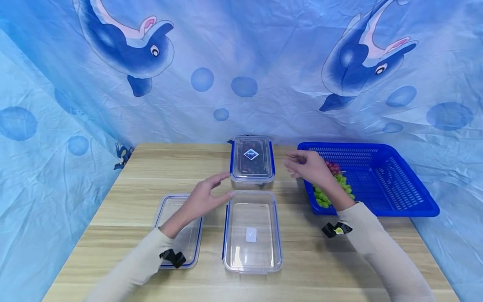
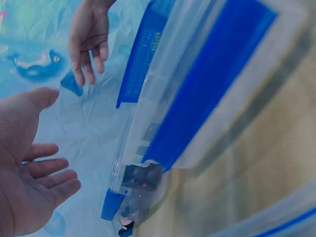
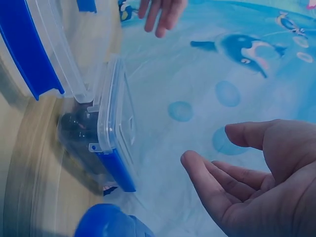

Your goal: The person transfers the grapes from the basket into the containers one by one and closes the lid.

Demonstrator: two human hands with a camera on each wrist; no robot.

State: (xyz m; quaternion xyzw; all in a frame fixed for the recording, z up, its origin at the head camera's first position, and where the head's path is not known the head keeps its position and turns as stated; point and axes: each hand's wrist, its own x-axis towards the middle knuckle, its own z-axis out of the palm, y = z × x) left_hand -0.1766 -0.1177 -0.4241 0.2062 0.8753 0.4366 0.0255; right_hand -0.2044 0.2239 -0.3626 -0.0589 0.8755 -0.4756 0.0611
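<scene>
My left hand (image 1: 205, 196) hovers over the table between a loose clear lid (image 1: 190, 241) and an uncovered clear container (image 1: 250, 251), its thumb and fingers spread and holding nothing. Thumb and fingertips appear near that container's far left corner. My right hand (image 1: 308, 167) is in the air by the left rim of a blue basket (image 1: 377, 188), its fingers loosely bent around nothing. Green grapes (image 1: 322, 197) and red grapes (image 1: 333, 167) lie in the basket, partly behind this hand and wrist. In the right wrist view, the right palm (image 3: 276, 182) holds nothing.
Behind the uncovered container stands a lidded container (image 1: 253, 165) with blue side clips and dark round contents. The wooden table (image 1: 113, 222) ends at a blue dolphin-print sheet (image 1: 279, 84) at the back and sides. A white sticker (image 1: 250, 235) shows on the uncovered container's bottom.
</scene>
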